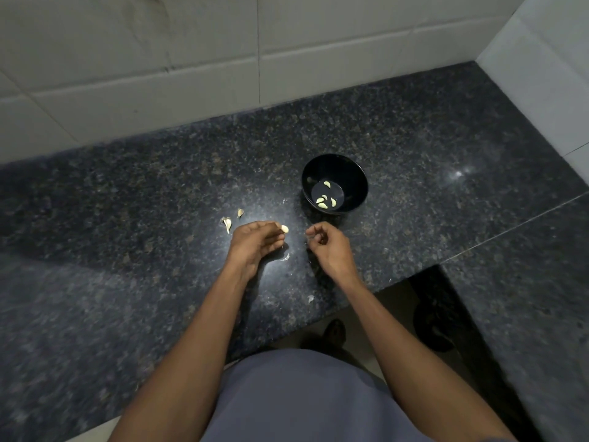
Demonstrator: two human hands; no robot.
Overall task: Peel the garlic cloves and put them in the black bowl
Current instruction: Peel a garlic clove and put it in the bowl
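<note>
Pinched at the fingertips of the left hand (pixel 255 240): a pale peeled garlic clove (pixel 284 229), above the granite counter (pixel 127 250). Right hand (pixel 328 247) curled, pinching a thin scrap of skin, hard to make out. Beyond, black bowl (pixel 357 183) with several peeled cloves (pixel 323 202); two unpeeled cloves (pixel 227 223) left of the hands.

right hand (pixel 330 247) fingers curled, contents too small to tell

Speckled dark granite counter (pixel 127 218) against pale tiled walls (pixel 191 59), corner at right.
</note>
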